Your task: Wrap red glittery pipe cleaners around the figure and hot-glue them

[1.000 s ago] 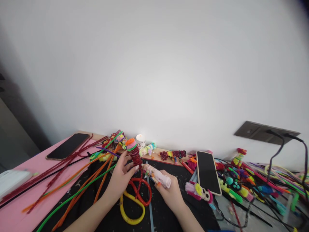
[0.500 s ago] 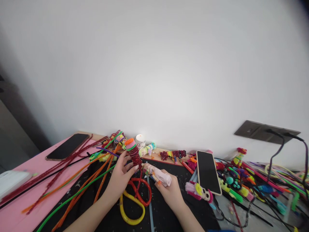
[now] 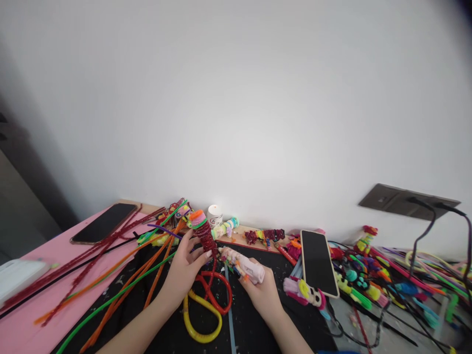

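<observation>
My left hand (image 3: 188, 263) is closed around a pipe-cleaner figure (image 3: 206, 238), wrapped in glittery dark red with orange, pink and green bands at its top. A loose dark red pipe cleaner (image 3: 213, 275) trails down from its lower end. In my right hand (image 3: 263, 290) is a pale pink hot glue gun (image 3: 250, 268), its front part crusted with coloured bits. The gun's nozzle points left, close to the figure's lower end; whether they touch I cannot tell. Below both hands lie a red loop (image 3: 227, 297) and a yellow loop (image 3: 202, 338), which look like scissors handles.
Orange pipe cleaners (image 3: 110, 314) and dark red ones lie at left, near a phone (image 3: 105, 223). Along the wall stand a white cup (image 3: 214, 215) and finished-looking figures (image 3: 264, 236). Another phone (image 3: 320, 263) and a tangled pile (image 3: 372, 273) lie right, below a socket plate (image 3: 407, 200) with cables.
The glue gun and my right hand have shifted very slightly right and down. My left hand and the dark red figure stay nearly in place.
</observation>
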A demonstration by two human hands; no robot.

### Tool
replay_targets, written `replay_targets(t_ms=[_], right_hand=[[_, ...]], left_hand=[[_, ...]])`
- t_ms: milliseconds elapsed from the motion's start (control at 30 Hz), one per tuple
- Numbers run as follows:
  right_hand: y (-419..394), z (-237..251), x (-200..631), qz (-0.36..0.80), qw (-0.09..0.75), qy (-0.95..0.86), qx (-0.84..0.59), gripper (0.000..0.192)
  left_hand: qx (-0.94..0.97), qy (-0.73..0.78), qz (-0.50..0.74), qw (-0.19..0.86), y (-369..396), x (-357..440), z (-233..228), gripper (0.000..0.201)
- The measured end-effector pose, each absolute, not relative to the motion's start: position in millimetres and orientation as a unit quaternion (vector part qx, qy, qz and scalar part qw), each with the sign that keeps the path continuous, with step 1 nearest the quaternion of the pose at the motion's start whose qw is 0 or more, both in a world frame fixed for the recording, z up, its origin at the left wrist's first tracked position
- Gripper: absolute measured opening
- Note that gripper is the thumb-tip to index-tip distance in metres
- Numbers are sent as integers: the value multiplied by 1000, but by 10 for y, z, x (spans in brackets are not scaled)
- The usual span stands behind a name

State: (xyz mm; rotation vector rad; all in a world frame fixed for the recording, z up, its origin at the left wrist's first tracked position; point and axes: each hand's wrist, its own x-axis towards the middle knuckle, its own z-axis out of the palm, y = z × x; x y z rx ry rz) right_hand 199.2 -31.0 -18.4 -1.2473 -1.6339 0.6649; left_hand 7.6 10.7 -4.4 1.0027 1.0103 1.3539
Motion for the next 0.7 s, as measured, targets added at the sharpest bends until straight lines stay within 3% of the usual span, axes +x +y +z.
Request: replay_targets(t_ms=[700], right_hand=[[-325,-145,1968,280,466,-674,-501,9]], left_hand=[[456,411,574,542,119,86,-124,69]])
